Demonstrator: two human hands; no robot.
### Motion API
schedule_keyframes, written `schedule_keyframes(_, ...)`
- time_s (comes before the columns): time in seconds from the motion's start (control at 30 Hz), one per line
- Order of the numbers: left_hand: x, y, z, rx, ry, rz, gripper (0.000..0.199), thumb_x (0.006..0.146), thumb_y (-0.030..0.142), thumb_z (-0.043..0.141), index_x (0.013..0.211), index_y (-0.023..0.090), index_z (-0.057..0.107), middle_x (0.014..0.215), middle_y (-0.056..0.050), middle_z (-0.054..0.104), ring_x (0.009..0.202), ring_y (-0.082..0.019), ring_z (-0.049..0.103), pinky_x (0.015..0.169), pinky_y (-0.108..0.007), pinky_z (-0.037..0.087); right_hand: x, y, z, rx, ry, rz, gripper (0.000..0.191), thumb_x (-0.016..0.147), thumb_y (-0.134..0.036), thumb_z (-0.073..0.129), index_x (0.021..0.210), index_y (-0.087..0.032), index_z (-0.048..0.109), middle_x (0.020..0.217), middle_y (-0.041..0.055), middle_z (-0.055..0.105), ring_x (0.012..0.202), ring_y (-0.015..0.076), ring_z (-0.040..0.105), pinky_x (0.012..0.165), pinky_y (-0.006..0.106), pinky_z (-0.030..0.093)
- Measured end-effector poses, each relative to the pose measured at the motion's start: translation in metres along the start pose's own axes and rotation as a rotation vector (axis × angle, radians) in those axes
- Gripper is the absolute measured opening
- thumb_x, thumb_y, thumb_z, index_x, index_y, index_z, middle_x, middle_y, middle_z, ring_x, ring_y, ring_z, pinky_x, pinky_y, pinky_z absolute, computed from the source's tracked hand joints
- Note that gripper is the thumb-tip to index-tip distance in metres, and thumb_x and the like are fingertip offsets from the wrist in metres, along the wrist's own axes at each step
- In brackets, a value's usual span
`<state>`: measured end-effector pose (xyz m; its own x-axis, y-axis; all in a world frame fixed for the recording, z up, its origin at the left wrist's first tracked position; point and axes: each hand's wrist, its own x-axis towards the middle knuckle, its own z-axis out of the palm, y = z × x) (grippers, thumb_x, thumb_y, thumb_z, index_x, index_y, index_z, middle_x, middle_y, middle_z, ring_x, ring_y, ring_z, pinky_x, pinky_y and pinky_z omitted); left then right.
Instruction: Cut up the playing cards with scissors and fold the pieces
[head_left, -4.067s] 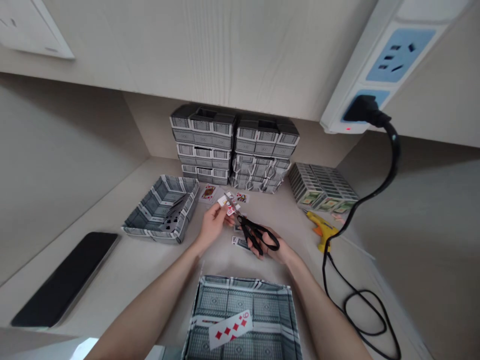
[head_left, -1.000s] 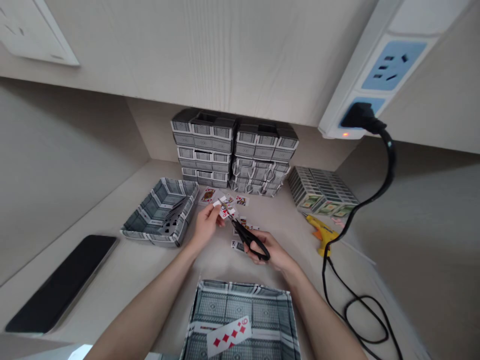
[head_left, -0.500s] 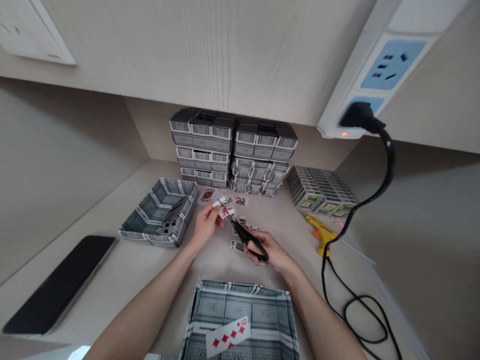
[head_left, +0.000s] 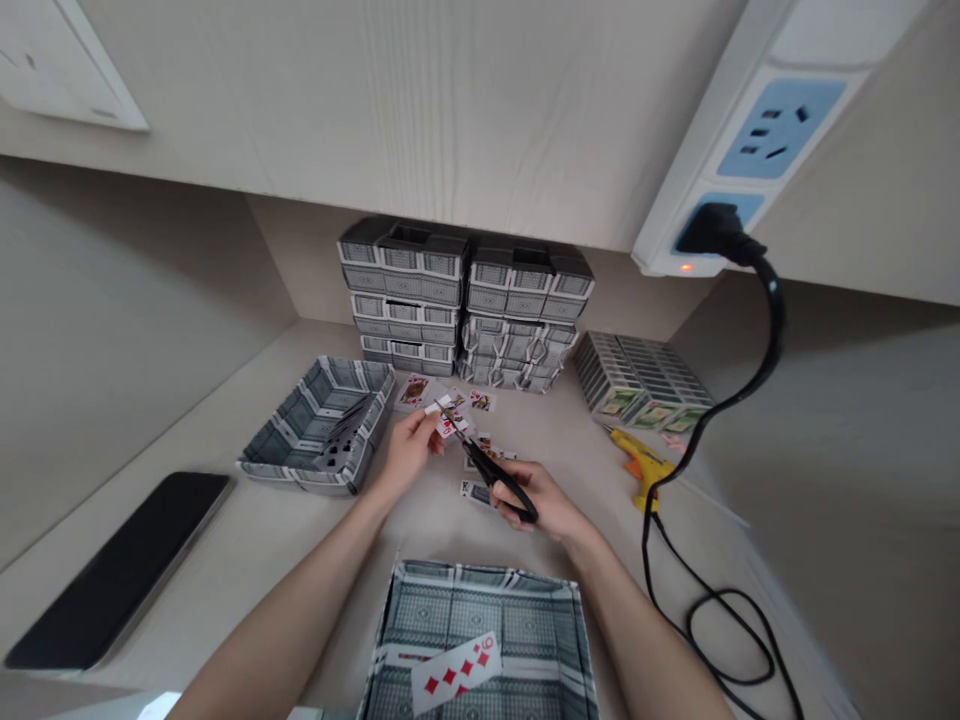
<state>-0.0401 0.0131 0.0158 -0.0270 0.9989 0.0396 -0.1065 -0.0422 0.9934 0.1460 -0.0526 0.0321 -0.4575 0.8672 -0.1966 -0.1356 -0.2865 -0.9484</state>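
Between the fingertips of my left hand [head_left: 411,443] is a playing card [head_left: 453,424], held out over the desk. My right hand [head_left: 534,497] grips black-handled scissors [head_left: 491,468], whose blades reach up to that card. Whether the blades are closed on it is too small to tell. Beneath the hands lie loose cards and cut pieces, among them a king piece [head_left: 474,492] beside the right fingers. Close to me stands an open box made of playing cards [head_left: 480,575], with a piece of a nine of diamonds [head_left: 456,674] inside.
Another card box [head_left: 259,467] holding black-suit cards stands at left, near a black phone [head_left: 120,570]. Stacked card boxes [head_left: 405,290] line the back beside card packs [head_left: 645,380]. A yellow glue gun [head_left: 641,465] and a black cable [head_left: 649,580] lie at right, below a power strip [head_left: 780,130].
Almost nothing differs. The scissors and the card in my left hand have shifted very slightly, and the view has moved a touch.
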Motion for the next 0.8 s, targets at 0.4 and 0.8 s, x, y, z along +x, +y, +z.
schedule_keyframes(0.4,-0.009,0.007,0.007,0.06,-0.123,0.031,0.029,0.072,0.04,0.054,0.058,0.016,0.053,0.046,0.003,0.053,0.043,-0.011,0.049,0.047,-0.022,0.038,0.0,-0.006,-0.013,0.016,0.183,-0.172,0.034,0.072,-0.046,0.06,0.065,-0.013,0.053,0.041,-0.0067,0.043,0.027,0.0018,0.028,0.026,0.016,0.02)
schedule_keyframes(0.8,-0.004,-0.001,0.003,0.136,-0.069,0.109,0.021,0.074,0.037,0.053,0.072,0.017,0.049,0.052,0.006,0.048,0.047,-0.009,0.045,0.048,-0.02,0.035,0.023,0.028,-0.05,-0.465,0.799,-0.417,0.045,0.068,-0.034,0.061,0.106,-0.012,0.06,0.066,0.0017,0.06,0.054,0.0131,0.052,0.05,0.024,0.044)
